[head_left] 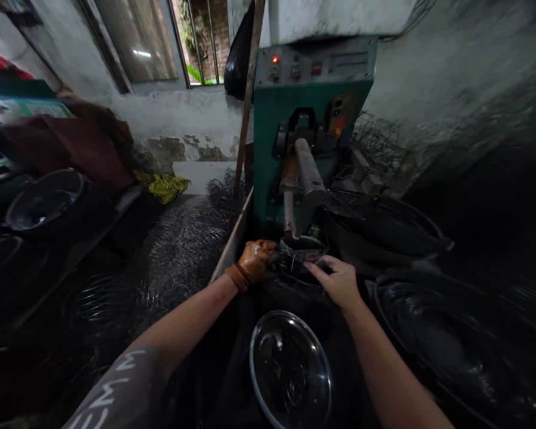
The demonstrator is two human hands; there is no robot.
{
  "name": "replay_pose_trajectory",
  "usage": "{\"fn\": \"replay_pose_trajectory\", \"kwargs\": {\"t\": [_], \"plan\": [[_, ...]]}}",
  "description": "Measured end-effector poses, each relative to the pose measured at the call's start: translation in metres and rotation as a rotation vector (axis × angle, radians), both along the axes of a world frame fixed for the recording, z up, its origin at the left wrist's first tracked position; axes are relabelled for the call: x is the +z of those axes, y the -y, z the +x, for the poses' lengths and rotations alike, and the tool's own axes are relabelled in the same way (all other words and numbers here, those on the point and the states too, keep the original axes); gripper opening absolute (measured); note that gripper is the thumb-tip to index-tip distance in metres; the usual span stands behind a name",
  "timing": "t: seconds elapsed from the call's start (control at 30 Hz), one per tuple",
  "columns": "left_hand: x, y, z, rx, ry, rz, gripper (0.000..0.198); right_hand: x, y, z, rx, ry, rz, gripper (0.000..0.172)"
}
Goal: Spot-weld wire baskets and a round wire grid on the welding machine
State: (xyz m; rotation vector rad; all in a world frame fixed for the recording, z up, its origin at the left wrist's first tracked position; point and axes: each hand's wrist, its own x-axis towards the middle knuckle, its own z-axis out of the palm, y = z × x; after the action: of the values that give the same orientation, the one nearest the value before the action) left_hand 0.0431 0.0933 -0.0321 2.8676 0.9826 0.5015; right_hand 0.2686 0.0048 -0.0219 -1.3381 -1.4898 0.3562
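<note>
My left hand, in a stained orange glove, is closed just left of the machine's lower arm. My right hand is bare, its thumb and fingertips pinched together at the right side of a dark wire piece. The piece lies between both hands, below the lower metal arm of a green machine. Its exact shape is lost in the shadow. A thicker metal arm juts out above. Nearer to me stands a round bowl with small shiny pieces in it.
Tangled wire heaps up on the left, beside a wooden board. Wide dark basins stand on the right. A phone rests on the machine's front, under a lit red lamp. More tubs are at far left.
</note>
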Motion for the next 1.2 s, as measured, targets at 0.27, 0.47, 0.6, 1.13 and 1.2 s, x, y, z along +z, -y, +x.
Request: {"fn": "replay_pose_trajectory", "kwargs": {"t": [0.27, 0.47, 0.6, 1.13, 1.2], "plan": [[-0.006, 0.013, 0.004, 0.145, -0.053, 0.043, 0.044, -0.005, -0.003, 0.008, 0.017, 0.066, -0.013, 0.039], [-0.007, 0.009, 0.005, 0.154, -0.037, 0.029, 0.044, -0.012, -0.006, 0.004, 0.021, 0.057, 0.013, 0.039], [-0.006, 0.007, 0.006, 0.167, 0.007, 0.014, 0.044, -0.012, -0.010, 0.012, 0.089, 0.068, -0.026, 0.038], [0.000, -0.002, 0.009, 0.141, -0.010, -0.009, 0.050, -0.009, -0.018, 0.015, 0.096, 0.018, -0.025, 0.028], [0.002, -0.004, 0.009, 0.120, 0.009, 0.000, 0.047, -0.008, -0.021, 0.016, 0.095, 0.023, -0.030, 0.029]]}}
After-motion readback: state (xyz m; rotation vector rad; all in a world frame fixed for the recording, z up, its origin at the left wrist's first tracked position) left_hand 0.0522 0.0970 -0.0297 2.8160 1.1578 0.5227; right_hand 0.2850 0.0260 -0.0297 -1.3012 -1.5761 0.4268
